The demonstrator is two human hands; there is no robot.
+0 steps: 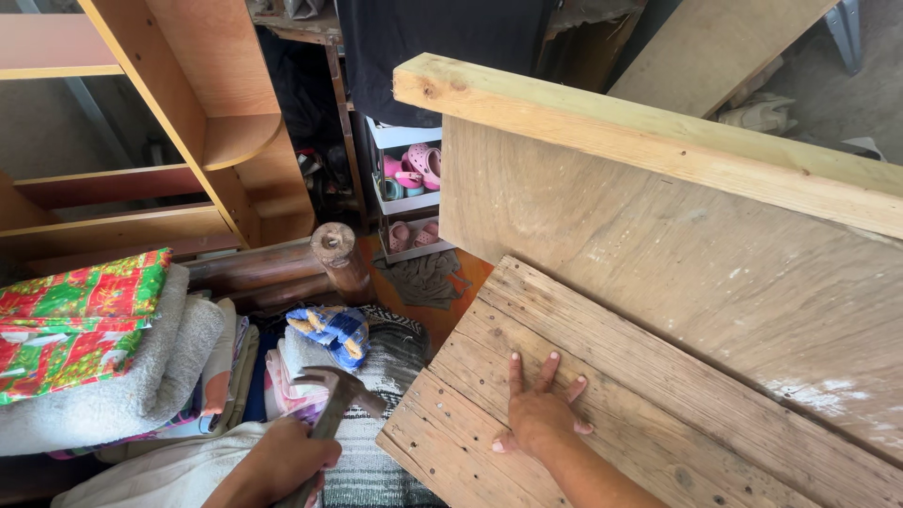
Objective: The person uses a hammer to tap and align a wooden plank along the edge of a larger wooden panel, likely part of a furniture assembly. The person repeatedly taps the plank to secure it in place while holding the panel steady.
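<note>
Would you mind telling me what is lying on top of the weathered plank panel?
The right hand lies flat on the weathered plank panel, fingers spread. A large plywood sheet overlaps its far edge. What lies beneath the panel is covered. The left hand holds a hammer beside it.

1. I have one view only, from the wearer's head.
2. It looks steeply down, close over a plank panel (602, 395).
3. It faces shelves (188, 141) further off.
</note>
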